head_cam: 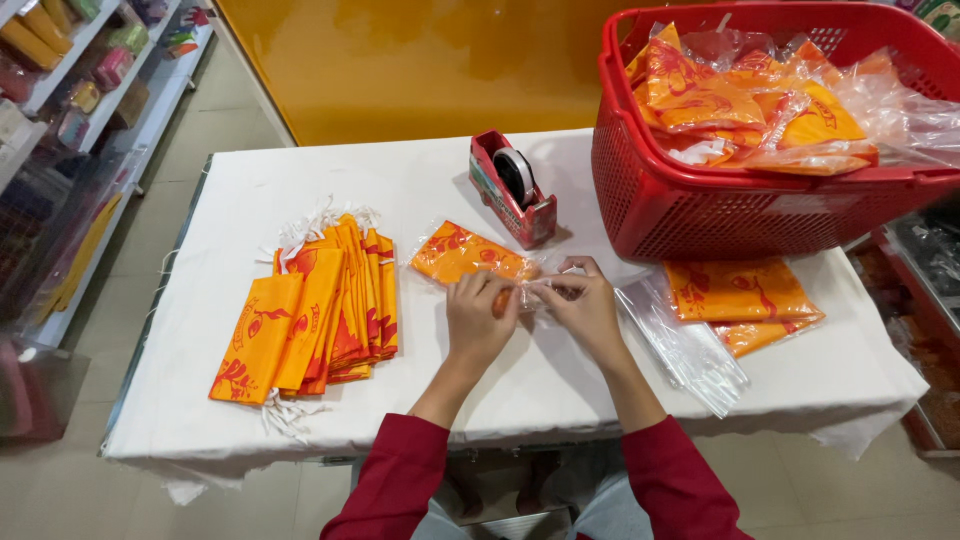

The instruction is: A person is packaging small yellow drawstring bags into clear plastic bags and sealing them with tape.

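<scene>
An orange folded cloth in a clear plastic bag [462, 255] lies on the white table [430, 185], in front of me. My left hand [479, 318] presses on the bag's near end. My right hand [578, 305] pinches the bag's open flap, thumb and fingers closed on the plastic. The two hands touch each other at the fingertips. A red tape dispenser [512, 187] with a white tape roll stands just beyond the bag.
A fanned stack of orange cloths with white strings [315, 310] lies at the left. A red basket [740, 205] full of bagged cloths sits at the right. Below it lie empty clear bags [685, 345] and more orange cloths [740, 295]. Shelves line the left aisle.
</scene>
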